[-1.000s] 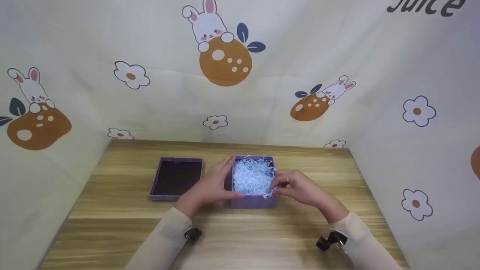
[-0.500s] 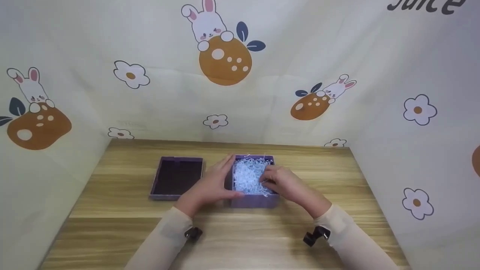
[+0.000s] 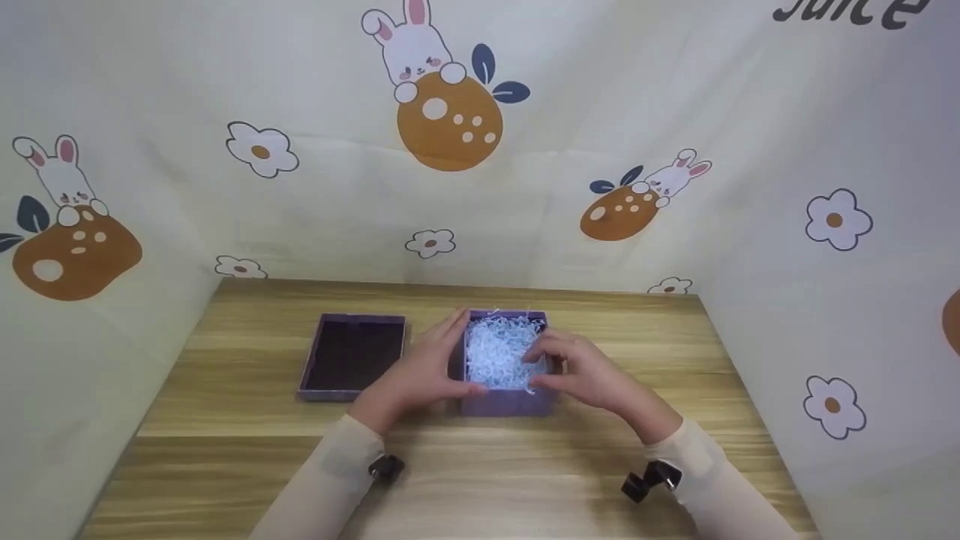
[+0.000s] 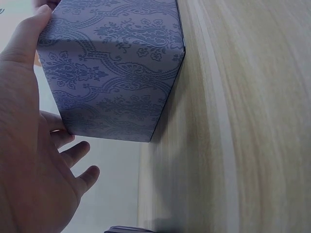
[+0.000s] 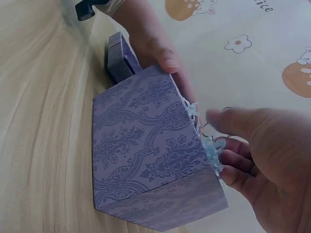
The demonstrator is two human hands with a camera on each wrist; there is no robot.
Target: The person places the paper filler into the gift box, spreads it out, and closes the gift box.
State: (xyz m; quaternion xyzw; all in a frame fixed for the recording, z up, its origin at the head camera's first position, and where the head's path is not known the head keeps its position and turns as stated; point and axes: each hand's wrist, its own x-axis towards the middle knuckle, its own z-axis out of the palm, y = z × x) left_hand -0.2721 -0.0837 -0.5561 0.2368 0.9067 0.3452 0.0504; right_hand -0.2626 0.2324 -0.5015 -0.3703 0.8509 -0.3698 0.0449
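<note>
Left hand (image 3: 420,371) grips purple patterned square box (image 3: 504,403), thumb and fingers spread; right hand (image 3: 589,373), fingers parted, at pale-blue shredded filler (image 3: 495,354).

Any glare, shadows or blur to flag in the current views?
Head view: the shredded paper looks washed out, and a pale sheen lies on the near tabletop; left wrist view: a soft shadow darkens the tabletop beside the purple box; right wrist view: the right hand looks slightly blurred, notably its thumb.
</note>
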